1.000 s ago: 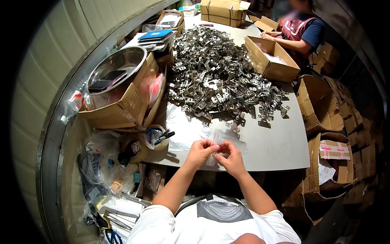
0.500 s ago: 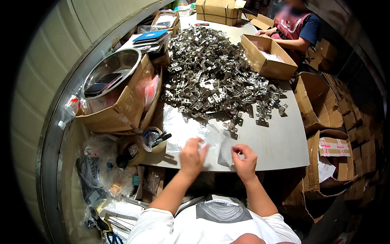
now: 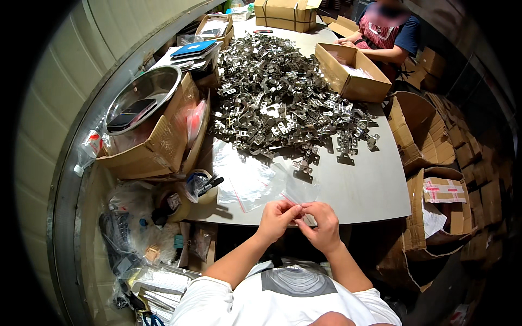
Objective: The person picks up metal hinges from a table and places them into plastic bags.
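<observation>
Grey surface [image 3: 370, 190], seen from above, with a large heap of metal brackets [image 3: 283, 103] filling its far half and a few strays toward the middle. At the near edge the left hand [image 3: 277, 220] and right hand [image 3: 322, 225] meet fingertip to fingertip, both pinched narrowly on the mouth of a small clear bag [image 3: 296, 193] that lies flat on the surface just beyond them. The step appears to be opening or parting the bag's mouth; whether anything is inside cannot be told. The next move likely calls for separating the two thin films without losing the pinch, then keeping the mouth spread. The bag is transparent, limp and glossy, with a thin red line near one edge. More such bags [image 3: 242, 176] lie beside it, toward the left edge. A tape roll [image 3: 198, 185] sits at the near left corner.
</observation>
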{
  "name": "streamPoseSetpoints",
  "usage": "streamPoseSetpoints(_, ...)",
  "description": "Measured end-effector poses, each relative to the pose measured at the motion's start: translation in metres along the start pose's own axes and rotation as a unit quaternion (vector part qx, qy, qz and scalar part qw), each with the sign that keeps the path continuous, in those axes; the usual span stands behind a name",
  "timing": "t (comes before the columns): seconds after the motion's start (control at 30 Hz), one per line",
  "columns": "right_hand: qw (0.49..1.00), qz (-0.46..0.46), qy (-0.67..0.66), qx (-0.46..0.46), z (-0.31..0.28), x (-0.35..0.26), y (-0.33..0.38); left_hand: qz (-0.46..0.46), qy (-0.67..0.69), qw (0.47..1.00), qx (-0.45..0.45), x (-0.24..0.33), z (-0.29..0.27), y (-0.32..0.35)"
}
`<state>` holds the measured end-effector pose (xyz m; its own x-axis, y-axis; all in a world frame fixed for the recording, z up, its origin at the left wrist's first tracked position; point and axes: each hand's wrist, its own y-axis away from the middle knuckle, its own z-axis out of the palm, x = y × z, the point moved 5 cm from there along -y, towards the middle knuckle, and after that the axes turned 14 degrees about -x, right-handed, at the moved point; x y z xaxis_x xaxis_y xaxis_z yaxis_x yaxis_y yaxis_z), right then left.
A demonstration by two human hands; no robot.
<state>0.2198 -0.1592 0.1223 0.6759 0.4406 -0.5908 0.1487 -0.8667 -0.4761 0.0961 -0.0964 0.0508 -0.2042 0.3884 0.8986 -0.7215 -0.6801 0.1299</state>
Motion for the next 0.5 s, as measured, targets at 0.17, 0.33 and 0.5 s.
streamPoseSetpoints(0.17,0.993,0.081,-0.088,-0.002,0.000,0.010,0.013,0.087,-0.183,0.978,0.041,0.013,0.008,0.004)
streamPoseSetpoints(0.33,0.987,0.109,-0.110,-0.035,-0.003,0.019,0.015,0.147,-0.437,0.887,-0.020,0.025,0.022,0.005)
streamPoseSetpoints(0.5,0.996,0.084,0.022,0.024,0.007,0.016,0.015,0.108,-0.455,0.884,-0.007,0.023,0.025,-0.003)
